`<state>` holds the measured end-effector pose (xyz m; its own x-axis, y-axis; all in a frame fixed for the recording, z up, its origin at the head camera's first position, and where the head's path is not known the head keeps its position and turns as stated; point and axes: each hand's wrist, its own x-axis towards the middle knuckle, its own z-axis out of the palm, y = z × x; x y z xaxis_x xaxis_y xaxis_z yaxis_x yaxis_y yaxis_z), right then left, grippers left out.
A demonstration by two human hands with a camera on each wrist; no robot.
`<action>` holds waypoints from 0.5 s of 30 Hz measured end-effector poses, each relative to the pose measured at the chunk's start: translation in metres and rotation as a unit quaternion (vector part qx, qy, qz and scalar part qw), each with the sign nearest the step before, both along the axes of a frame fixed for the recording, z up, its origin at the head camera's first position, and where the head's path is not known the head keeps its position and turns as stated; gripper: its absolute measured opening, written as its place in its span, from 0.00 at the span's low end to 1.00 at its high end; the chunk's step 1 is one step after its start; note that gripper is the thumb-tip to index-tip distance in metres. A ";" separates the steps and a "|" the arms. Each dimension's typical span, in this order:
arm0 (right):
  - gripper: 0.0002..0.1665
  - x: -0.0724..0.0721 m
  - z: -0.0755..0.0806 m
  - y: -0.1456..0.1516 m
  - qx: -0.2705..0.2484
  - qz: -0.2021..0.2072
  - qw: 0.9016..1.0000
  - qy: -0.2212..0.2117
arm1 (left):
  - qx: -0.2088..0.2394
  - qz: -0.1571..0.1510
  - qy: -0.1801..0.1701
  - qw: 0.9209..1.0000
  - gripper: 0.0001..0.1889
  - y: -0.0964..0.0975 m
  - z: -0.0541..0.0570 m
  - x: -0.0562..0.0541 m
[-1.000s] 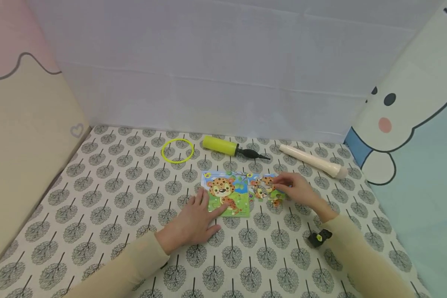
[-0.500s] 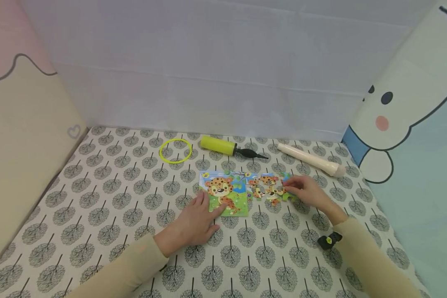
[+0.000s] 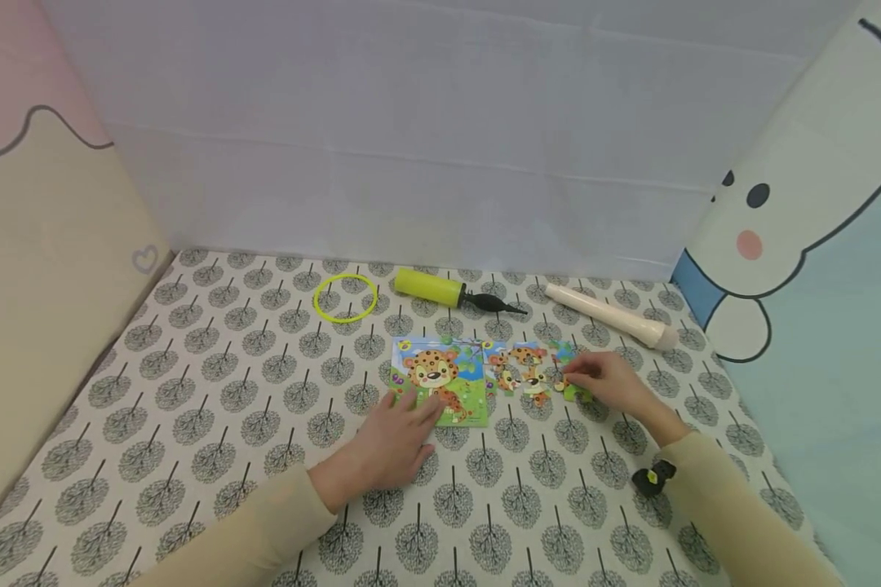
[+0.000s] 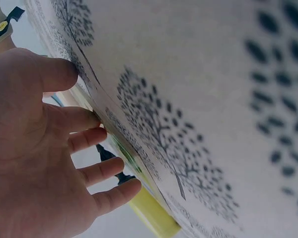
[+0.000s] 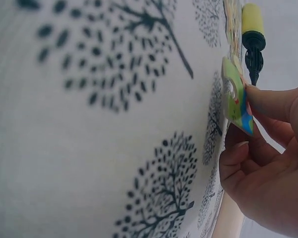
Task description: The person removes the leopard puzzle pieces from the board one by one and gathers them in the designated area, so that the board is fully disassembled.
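A leopard cub picture lies flat at mid-table. My left hand reaches over its lower left edge with fingers extended; in the left wrist view that hand has its fingers spread over the picture. Directly right of the picture is a group of leopard jigsaw pieces, partly joined, with gaps between some. At the right end of this group, my right hand pinches a green jigsaw piece. Thumb and fingers hold it by its edge, tilted above the cloth in the right wrist view.
Behind the puzzle lie a yellow hand pump with a black nozzle, a thin yellow ring and a pale tube-shaped stick. A tree-patterned cloth covers the table. A white curtain hangs at the back.
My right hand has moved a little right, and more jigsaw pieces show beside it. My left hand has slid slightly down the picture, uncovering more of its left side.
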<state>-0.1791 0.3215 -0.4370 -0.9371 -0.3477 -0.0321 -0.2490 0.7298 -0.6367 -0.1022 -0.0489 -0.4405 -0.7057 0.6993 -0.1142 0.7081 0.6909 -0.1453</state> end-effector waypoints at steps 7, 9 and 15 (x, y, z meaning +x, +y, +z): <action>0.05 -0.001 -0.008 0.000 0.039 0.002 0.999 0.034 | 0.020 0.006 -0.023 1.000 0.33 0.007 -0.001 0.004; 0.05 -0.001 -0.009 0.000 0.037 0.000 0.999 0.034 | 0.031 0.010 -0.031 0.999 0.34 0.009 0.002 0.006; 0.06 0.001 -0.009 0.001 0.033 -0.001 0.999 0.042 | 0.060 0.026 -0.058 0.996 0.36 0.010 0.007 0.015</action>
<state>-0.1779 0.3223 -0.4463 -0.9380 -0.3458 0.0232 -0.2978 0.7700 -0.5642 -0.0871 -0.0393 -0.4339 -0.7284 0.6754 -0.1151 0.6780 0.7348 0.0207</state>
